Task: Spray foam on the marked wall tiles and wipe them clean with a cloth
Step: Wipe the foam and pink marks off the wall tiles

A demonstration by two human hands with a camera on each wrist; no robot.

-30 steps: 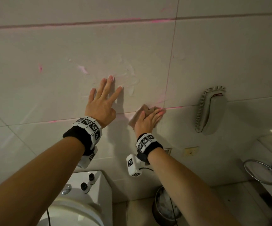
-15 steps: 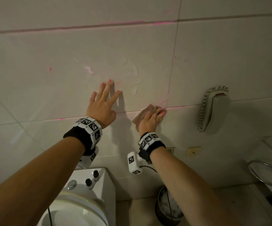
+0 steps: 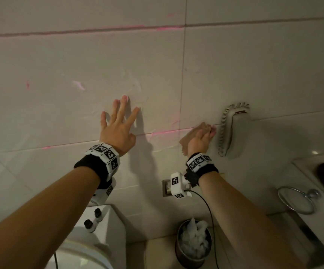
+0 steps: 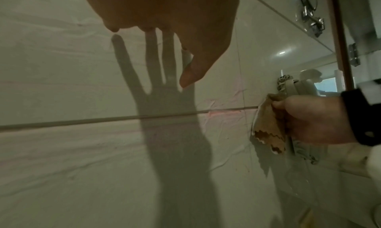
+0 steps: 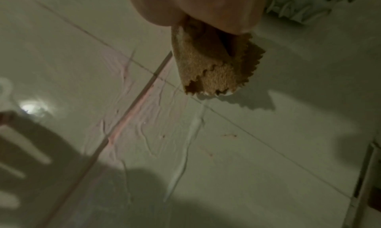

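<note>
Right hand bunched around the cloth, left hand flat on the wall

The right hand (image 3: 201, 141) has its fingers curled round a folded tan cloth (image 4: 268, 124) and pushes it against the wall tiles (image 3: 60, 65), right on the horizontal grout line with the pink marking (image 3: 168, 131), just beside a wall phone (image 3: 234, 131). The cloth's zigzag edge sticks out below the palm, with a bit of white foam (image 5: 206, 94) on it. The left hand (image 3: 118, 131) is spread wide, fingers straight, fingertips touching the tile further left and holding nothing. Thin wet streaks cover the tiles between the hands. Lower down there's a toilet tank (image 3: 106, 226) with small bottles (image 3: 93, 220), a waste bin (image 3: 193, 249), and a towel ring (image 3: 297, 199).
</note>
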